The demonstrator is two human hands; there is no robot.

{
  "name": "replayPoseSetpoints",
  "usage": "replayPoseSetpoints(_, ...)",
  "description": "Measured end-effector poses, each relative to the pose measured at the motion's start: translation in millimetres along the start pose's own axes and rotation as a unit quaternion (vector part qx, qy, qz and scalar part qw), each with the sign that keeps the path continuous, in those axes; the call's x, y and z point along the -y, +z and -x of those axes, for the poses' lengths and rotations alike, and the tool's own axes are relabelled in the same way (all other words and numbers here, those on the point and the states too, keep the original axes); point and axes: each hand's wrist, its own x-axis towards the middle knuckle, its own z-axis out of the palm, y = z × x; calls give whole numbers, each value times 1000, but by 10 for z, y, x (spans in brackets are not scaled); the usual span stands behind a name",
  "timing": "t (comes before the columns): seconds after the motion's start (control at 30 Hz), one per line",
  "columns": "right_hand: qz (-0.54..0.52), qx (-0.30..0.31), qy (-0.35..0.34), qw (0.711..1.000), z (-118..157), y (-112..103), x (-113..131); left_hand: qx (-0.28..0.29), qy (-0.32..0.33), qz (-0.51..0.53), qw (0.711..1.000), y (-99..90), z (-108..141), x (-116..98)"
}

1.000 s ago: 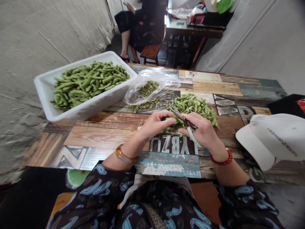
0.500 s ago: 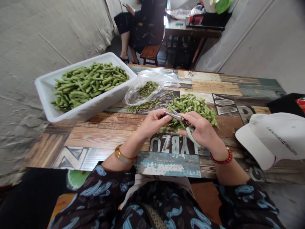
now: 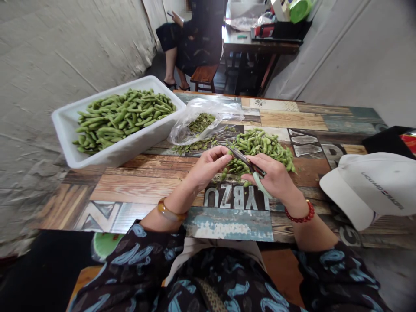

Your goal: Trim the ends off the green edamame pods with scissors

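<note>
My right hand (image 3: 274, 173) grips a pair of scissors (image 3: 244, 159) with pale green handles, its blades pointing up and left. In the fingertips of my left hand (image 3: 210, 167) is a green soybean pod (image 3: 230, 152), mostly hidden by the fingers, right at the blades. Beyond both hands lies a loose pile of soybean pods (image 3: 264, 145) on the table. Farther left, a clear plastic bag (image 3: 182, 128) lies open with green trimmings (image 3: 200, 123) inside it, and more scraps are scattered in front of it.
A deep white tub (image 3: 130, 141) heaped with pods stands at the left of the patchwork-pattern table (image 3: 139, 188). A white cap (image 3: 373, 186) lies at the right, by a black item. Past the table, a person sits holding a phone, near a wooden stool (image 3: 204, 74).
The scissor blades, apart before, have now come together beside the pod. The view has shifted slightly; both hands stay in nearly the same place.
</note>
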Motion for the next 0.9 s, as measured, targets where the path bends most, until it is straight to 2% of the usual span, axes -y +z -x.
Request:
replayPoseSetpoints(0.13, 5, 7, 2, 1000, 8, 8, -12, 4, 11, -19, 1000, -15, 0, -10)
replayPoseSetpoints(0.27, 1, 10, 5, 1000, 23, 16, -40, -1, 46, -87, 995, -17, 9, -26)
replayPoseSetpoints(0.47, -14, 36, 25, 999, 18, -5, -26, 19, 102, -236, 966, 6, 6, -49)
replayPoseSetpoints(0.6, -21, 46, 29, 998, 5, -10, 20, 51, 138, -280, 949, 7, -4, -49)
replayPoseSetpoints(0.77, -29, 39, 21, 999, 2, 5, 40, 56, 108, -250, 961, 13, 1, -50)
replayPoseSetpoints(0.9, -8, 40, 13, 999, 7, 14, 25, 33, 73, -217, 973, 33, 20, -70)
